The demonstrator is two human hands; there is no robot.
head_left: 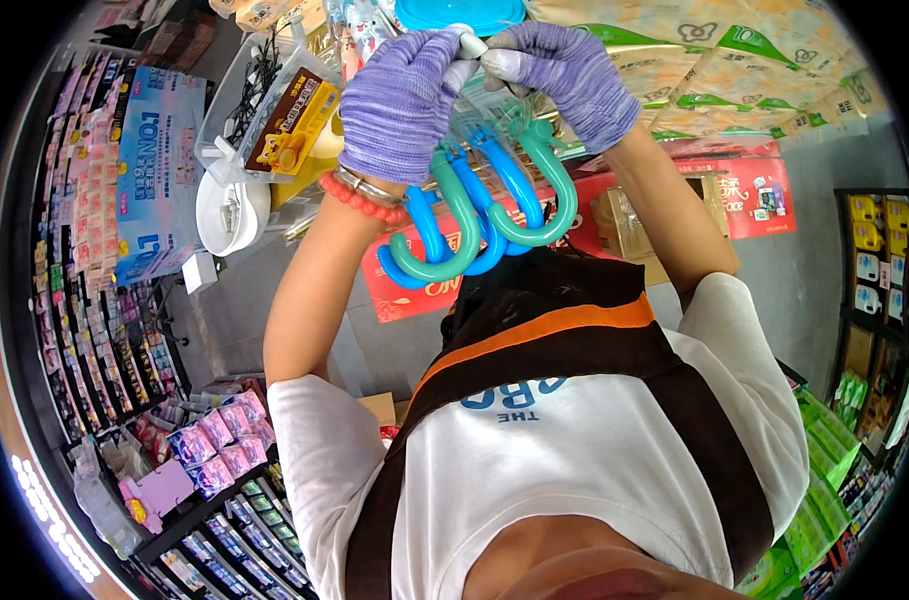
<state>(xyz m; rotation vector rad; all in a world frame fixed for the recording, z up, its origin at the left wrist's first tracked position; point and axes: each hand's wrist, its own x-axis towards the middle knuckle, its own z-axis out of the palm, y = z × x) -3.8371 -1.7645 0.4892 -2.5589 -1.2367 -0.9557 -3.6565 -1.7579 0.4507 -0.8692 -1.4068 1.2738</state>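
Note:
Both of my hands wear purple knitted gloves and meet at the top of the view. My left hand (399, 105) pinches a small white rounded piece (469, 42) between its fingertips. The grey-tipped fingers of my right hand (564, 80) close on the other side of the same piece; its exact kind is unclear. Just below the hands are several child-size umbrellas with hooked handles, a green handle (466, 225) and a blue handle (509, 185) among them. Clear plastic wrap shows around their shafts, whose far ends are hidden behind the gloves.
Left of my hands stand a clear plastic bin (217, 125) with black cables, a brown-and-yellow package (292, 120) and a white basin (232, 225). Wrapped packs (714, 60) and a blue round lid (459, 12) are at the far side. A cardboard box (614, 225) sits on the right; stocked shelves line both sides.

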